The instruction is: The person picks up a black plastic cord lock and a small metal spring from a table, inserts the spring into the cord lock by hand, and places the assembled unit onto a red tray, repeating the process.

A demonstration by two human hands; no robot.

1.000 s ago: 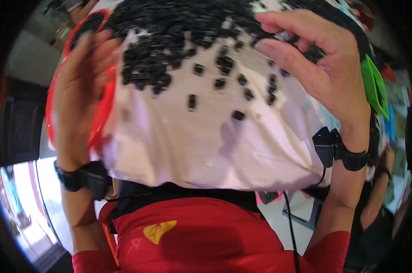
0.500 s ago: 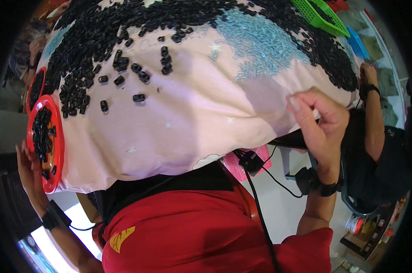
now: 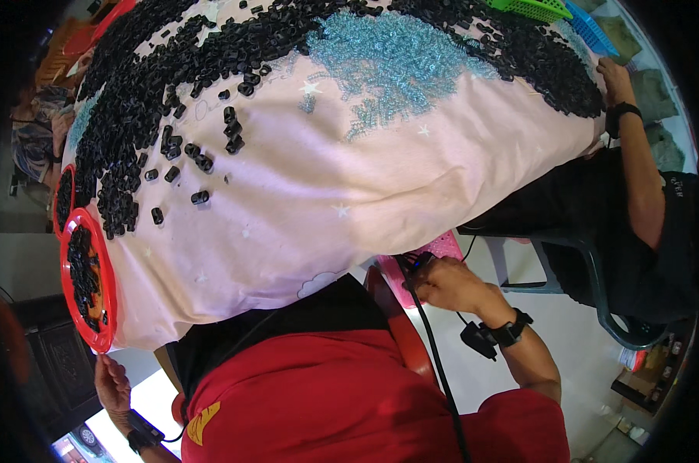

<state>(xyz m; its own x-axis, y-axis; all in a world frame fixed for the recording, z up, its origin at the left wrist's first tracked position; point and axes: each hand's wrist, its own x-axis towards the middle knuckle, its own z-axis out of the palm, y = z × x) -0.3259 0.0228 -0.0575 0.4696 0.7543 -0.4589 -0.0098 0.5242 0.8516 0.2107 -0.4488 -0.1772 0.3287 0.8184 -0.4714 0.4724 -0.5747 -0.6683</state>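
My right hand [image 3: 451,284] is down beside the table edge with its fingers curled around a small black cabled box [image 3: 416,262], most of which the hand hides. The box sits at a pink basket [image 3: 442,245]. At the left, my left hand [image 3: 114,383] is below a red oval tray [image 3: 111,297], with bent fingers pinching its lower rim. Black plastic pieces lie in that tray. Several loose black pieces [image 3: 200,197] are scattered on the pale pink cloth [image 3: 287,208], beyond both hands.
Large heaps of black pieces [image 3: 125,116] and clear bluish springs [image 3: 396,62] cover the far cloth. Green [image 3: 531,8] and blue [image 3: 592,29] baskets stand far right. A co-worker's arm [image 3: 641,170] rests at the right edge; a chair [image 3: 596,270] stands below. A black cable [image 3: 442,370] runs past my lap.
My right hand has dropped from above the cloth to the black box at the pink basket. My left hand has moved from the tray's outer side to its lower rim. The view has shifted.
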